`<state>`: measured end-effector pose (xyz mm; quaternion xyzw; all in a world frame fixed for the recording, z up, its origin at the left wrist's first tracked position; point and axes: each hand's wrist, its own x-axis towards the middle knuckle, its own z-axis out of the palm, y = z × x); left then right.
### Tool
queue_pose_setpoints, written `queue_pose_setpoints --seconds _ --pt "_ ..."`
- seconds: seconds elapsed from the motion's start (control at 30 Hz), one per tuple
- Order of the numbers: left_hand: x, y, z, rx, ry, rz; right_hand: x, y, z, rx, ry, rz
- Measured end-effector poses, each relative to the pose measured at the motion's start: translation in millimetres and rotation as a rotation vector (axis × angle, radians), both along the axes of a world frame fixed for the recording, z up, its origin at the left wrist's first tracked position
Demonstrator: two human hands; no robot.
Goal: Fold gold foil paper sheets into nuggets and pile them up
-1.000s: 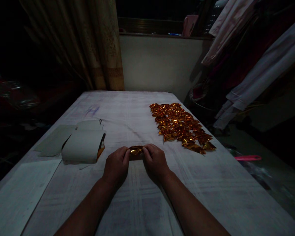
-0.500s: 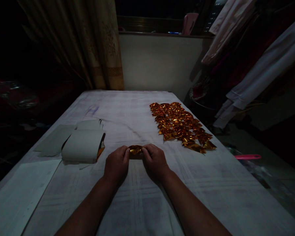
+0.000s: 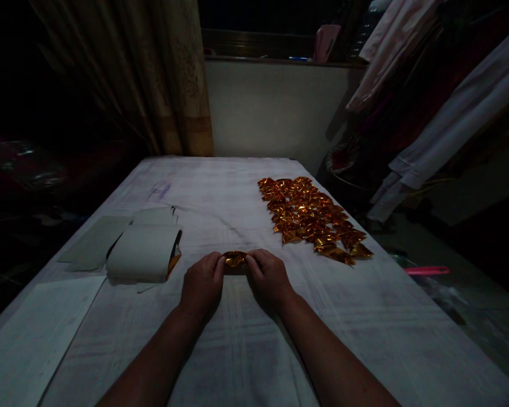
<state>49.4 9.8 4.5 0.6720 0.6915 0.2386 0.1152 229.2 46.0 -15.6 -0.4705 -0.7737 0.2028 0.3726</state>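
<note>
A small folded piece of gold foil paper [image 3: 234, 259] spans the gap between my two hands, above the middle of the table. My left hand [image 3: 202, 281] pinches its left end between thumb and fingers. At the opposite end, my right hand [image 3: 268, 277] pinches it the same way. The fingers hide both ends of the piece. Rows of similar folded gold foil pieces [image 3: 305, 212] lie to the right, beyond my right hand. On the left rests a curled stack of pale-backed sheets [image 3: 143, 251], with gold showing at its right edge.
The table [image 3: 237, 350] wears a pale checked cloth. Flat pale sheets [image 3: 97, 240] lie behind the curled stack, and a large white sheet [image 3: 38, 333] lies at the front left. A curtain [image 3: 173, 79] hangs behind. Clothes [image 3: 445, 124] hang at the right, above a pink-handled object [image 3: 427, 271].
Almost nothing differs. Both hands keep their pinch on the gold foil piece, with only a very slight shift of the left hand to the right.
</note>
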Motion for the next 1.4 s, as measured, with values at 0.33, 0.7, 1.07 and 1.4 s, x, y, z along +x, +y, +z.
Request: queue_pose_setpoints --seconds 0.33,0.7,1.07,1.4 --pt "1 1 0.4 0.019 0.013 0.001 7 -1 5.7 -0.016 0.015 -0.079" --pt "0 -1 -0.7 0.041 -0.041 -0.014 13 -2 9.7 -0.010 -0.107 -0.060" --pt "2 -3 6.8 0.044 -0.134 -0.019 45 11 20.3 0.046 -0.117 -0.192" --pt "-1 -1 1.1 0.026 -0.097 -0.008 128 22 33.2 0.039 -0.154 -0.491"
